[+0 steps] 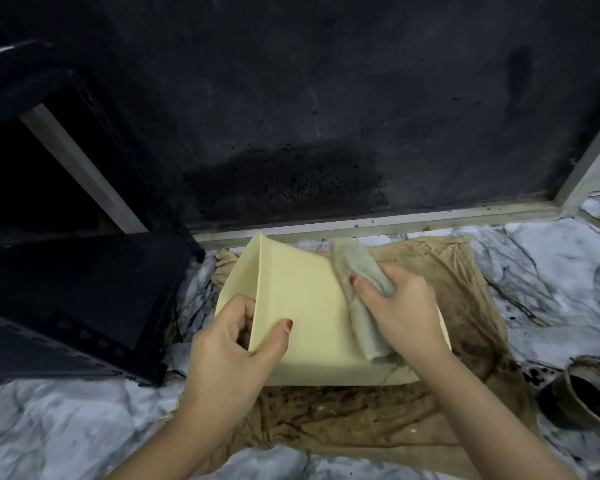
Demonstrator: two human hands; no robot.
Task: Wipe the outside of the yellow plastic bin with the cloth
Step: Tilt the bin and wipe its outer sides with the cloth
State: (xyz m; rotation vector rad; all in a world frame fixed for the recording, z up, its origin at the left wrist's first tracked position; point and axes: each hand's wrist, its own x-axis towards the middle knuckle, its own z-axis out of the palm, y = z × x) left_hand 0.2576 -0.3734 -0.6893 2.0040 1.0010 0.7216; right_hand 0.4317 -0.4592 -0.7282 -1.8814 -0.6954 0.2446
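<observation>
- Yellow plastic bin (305, 306) lies tipped on a stained brown sheet (447, 358) — left hand (229, 344) pinches its rim.
- Right hand (399, 303) grips the cloth (357, 292) against its side — hard strokes could slide the bin free.

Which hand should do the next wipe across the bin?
Probably the right hand: it already grips the cloth against the bin's outer wall. The left hand pinches the bin's rim, steadying it.
</observation>
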